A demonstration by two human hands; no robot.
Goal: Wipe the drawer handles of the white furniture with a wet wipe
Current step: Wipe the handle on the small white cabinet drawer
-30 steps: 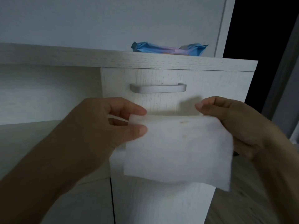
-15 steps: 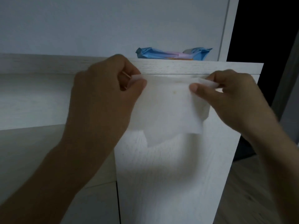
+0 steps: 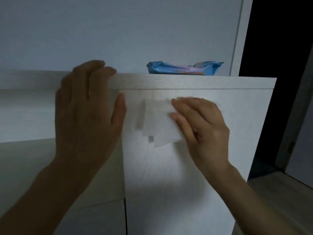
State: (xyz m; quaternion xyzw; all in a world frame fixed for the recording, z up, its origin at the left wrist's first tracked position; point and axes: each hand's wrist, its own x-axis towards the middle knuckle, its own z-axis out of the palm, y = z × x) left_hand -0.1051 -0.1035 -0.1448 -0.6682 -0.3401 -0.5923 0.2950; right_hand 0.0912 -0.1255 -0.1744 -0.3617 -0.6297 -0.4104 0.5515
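White wood-grain covers the furniture (image 3: 186, 82) in front of us, and the wet wipe (image 3: 159, 122) lies flat against its top drawer front (image 3: 169, 175), high up and just below the top board. Our right hand (image 3: 203, 129) rests on the wipe's right side. Its fingers (image 3: 183, 102) reach leftward, nearly straight and close together, and press the cloth to the drawer. We cannot tell whether anything curls behind the cloth, since the whole patch is blurred. The wipe's lower corner hangs free below the hand.

We cannot make out the drawer handle itself. Only a grey smear (image 3: 139, 116) shows just beside the wipe's left edge, too blurred to name.

Our left hand (image 3: 84, 112) hangs in the air to the left of the wipe, apart from it, with its back towards us. Its fingers point up, loosely together and slightly bent at the tips, in front of the top board's edge. The thumb stands out to the right, and the hand holds nothing.

A blue packet (image 3: 183, 68) lies on top of the furniture, against the pale wall (image 3: 118, 31). To the right we see a dark opening (image 3: 279, 39) and, lower down, wooden floor (image 3: 279, 192).
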